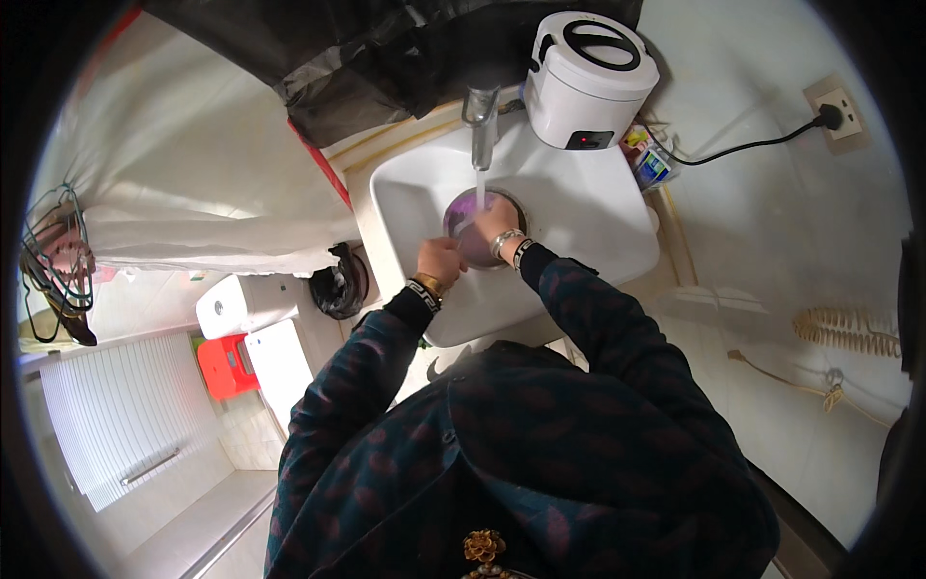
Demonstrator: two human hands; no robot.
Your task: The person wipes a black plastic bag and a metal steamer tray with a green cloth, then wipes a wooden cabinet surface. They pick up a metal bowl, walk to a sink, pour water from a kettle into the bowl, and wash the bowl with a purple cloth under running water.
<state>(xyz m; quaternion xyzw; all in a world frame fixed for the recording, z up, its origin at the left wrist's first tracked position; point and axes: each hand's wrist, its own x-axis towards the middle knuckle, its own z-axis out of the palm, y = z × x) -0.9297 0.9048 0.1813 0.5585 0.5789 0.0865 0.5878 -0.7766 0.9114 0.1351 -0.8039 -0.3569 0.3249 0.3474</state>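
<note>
A round metal bowl [479, 253] with something purple inside sits in the white sink [579, 239]. Water falls into it from the chrome faucet [481, 134]. Over the bowl's right half is my right hand [499, 219], its fingers curled and partly blurred beside the stream. My left hand [442, 262] is bent at the bowl's left edge, with its fingertips turned toward the bowl. A faint, thin blurred shape shows between the two hands. Whether either hand grips something is not clear.
A white rice cooker [593, 87] with a lit red light stands at the sink's back right corner. Its black cord runs to the wall socket [838, 116]. Small packets [653, 166] lie beside it. A bin with a black bag [338, 286] stands left of the sink.
</note>
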